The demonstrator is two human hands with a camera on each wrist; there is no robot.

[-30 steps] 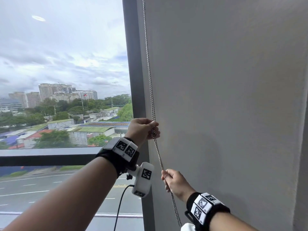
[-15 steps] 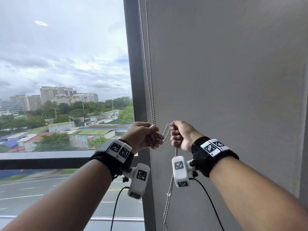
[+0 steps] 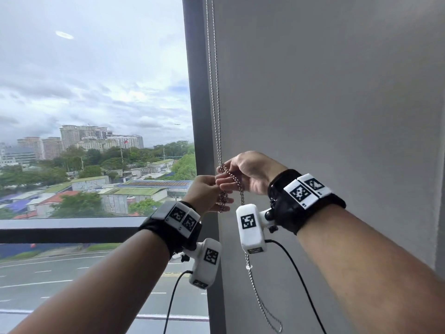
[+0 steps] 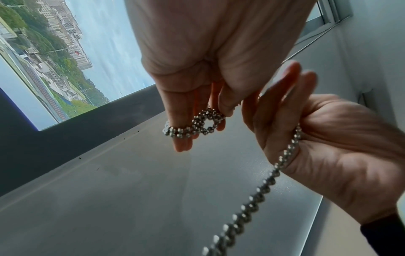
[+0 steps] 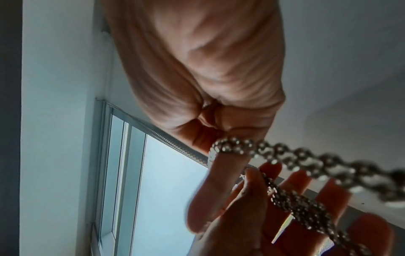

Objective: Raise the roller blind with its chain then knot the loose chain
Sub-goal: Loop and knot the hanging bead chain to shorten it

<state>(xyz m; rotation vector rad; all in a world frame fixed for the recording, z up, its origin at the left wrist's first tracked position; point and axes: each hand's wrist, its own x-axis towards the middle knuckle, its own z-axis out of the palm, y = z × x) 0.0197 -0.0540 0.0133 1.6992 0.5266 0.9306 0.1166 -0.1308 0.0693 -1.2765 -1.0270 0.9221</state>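
Chain (image 3: 218, 116): two metal strands hang along the left edge of the blind (image 3: 337, 116), just beside the dark window frame (image 3: 197, 92), and meet my hands at mid-height; the slack tail drops below them and ends in a loop near the blind's lower left.

Change over the last second: my right hand (image 3: 250, 173) has come up from low on the tail to meet my left hand (image 3: 204, 195), so the two now touch at the chain. The slack it carried up is now draped over its index finger — the right wrist view shows the beads wrapped round that finger, the others loosely spread.

Left hand: fingers and thumb pinch a small coil of chain (image 4: 197, 122); its wrist view shows that coil lying across the fingertips.

Reading: pulling appears finished and the knotting step has begun — a loop is formed but not yet closed. How far the blind has risen I cannot tell; its bottom edge is out of view.

Outward: city and road beyond the glass.
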